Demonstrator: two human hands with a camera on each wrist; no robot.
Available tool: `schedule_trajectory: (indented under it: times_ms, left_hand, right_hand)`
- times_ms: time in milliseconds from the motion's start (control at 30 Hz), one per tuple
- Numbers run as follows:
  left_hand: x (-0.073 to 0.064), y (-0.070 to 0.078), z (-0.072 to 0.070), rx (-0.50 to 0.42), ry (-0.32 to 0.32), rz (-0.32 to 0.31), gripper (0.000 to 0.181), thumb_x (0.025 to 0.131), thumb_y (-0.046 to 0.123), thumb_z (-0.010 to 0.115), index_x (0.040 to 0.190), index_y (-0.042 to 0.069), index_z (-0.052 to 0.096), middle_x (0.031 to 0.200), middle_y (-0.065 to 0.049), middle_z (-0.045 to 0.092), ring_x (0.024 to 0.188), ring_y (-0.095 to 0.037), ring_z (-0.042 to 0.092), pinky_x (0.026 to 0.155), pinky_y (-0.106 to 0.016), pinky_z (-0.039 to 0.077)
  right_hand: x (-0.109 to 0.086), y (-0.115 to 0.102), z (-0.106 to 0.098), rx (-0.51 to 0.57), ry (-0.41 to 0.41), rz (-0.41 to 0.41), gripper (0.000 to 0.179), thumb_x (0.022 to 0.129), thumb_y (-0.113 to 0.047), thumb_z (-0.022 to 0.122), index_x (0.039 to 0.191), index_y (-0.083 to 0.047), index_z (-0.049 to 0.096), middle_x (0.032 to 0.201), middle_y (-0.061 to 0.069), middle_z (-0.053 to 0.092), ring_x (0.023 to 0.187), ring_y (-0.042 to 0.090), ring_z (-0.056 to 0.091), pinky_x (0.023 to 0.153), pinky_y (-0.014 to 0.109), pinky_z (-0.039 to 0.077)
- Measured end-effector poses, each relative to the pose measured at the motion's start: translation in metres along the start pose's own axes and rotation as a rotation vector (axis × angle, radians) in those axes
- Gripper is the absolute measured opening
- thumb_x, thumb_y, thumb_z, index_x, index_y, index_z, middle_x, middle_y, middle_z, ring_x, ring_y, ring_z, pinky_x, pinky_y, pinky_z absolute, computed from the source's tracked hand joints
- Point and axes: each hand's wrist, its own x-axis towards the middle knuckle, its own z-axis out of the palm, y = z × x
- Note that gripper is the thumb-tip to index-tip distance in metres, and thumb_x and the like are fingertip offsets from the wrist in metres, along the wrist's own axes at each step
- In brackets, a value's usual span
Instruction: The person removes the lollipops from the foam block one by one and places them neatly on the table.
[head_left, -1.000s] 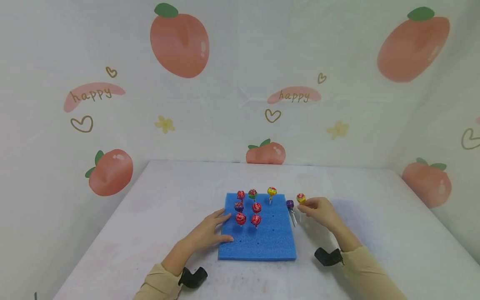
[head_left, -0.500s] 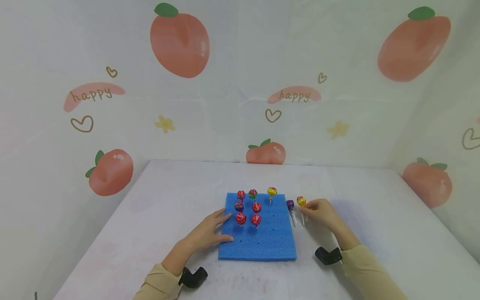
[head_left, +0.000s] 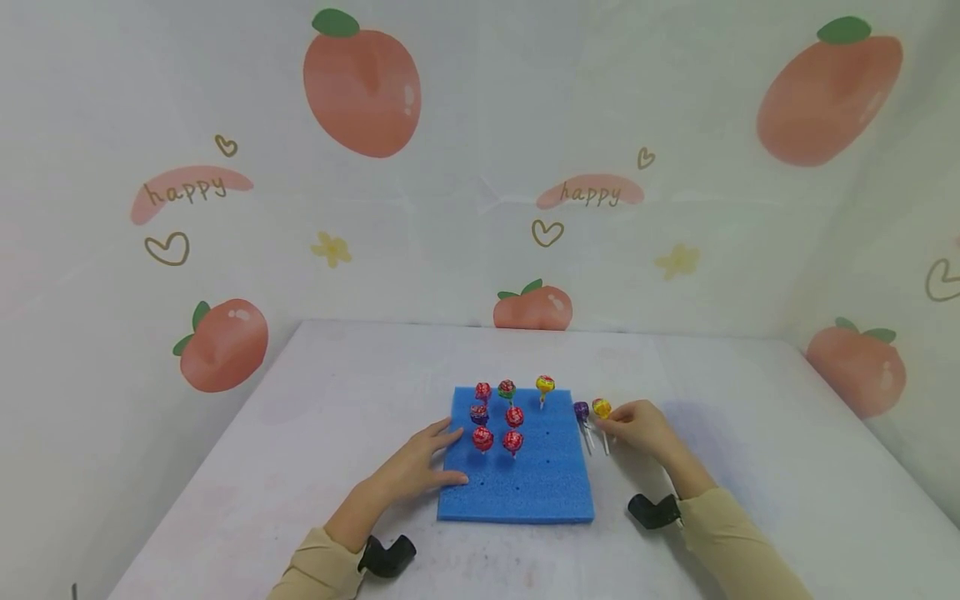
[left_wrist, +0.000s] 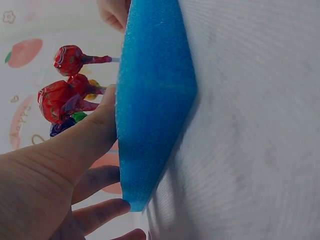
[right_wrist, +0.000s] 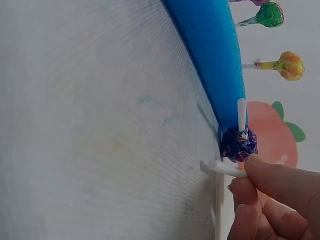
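Note:
In the head view my right hand (head_left: 637,427) pinches a yellow lollipop (head_left: 602,407) by its white stick, just right of the blue foam board (head_left: 555,492). Close beside it a purple lollipop (head_left: 581,410) lies along the board's right edge; the right wrist view shows this purple lollipop (right_wrist: 239,144) near my fingertips. My left hand (head_left: 412,465) rests at the board's left edge, fingers spread and thumb on its top. Several red lollipops (head_left: 483,438), a green one (head_left: 507,388) and another yellow lollipop (head_left: 545,384) stand upright in the foam.
Small holes (head_left: 547,461) dot the front and right of the foam board. The board lies flat on a white table (head_left: 360,375), with a printed backdrop (head_left: 465,167) behind. A black wrist mount (head_left: 655,511) sits on each sleeve.
My right hand has lowered the yellow lollipop slightly, and more of its stick shows below my fingers. My left hand and the board have stayed in place.

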Motion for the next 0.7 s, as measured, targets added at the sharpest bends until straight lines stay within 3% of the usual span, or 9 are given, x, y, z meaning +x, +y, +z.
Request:
schedule_trajectory:
  times_ms: [700]
  left_hand:
    - [-0.002,0.0012,-0.0005,-0.009,0.002,0.007,0.075,0.078,0.036,0.073,0.139,0.004,0.044,0.149,-0.022,0.033,0.136,-0.044,0.03,0.107,-0.06,0.031]
  right_hand:
    - [0.0049,0.0018,0.0025,-0.02,-0.004,-0.013,0.028,0.082,-0.024,0.071,0.086,0.003,0.071,0.072,0.005,0.063,0.065,0.014,0.05,0.054,0.024,0.041]
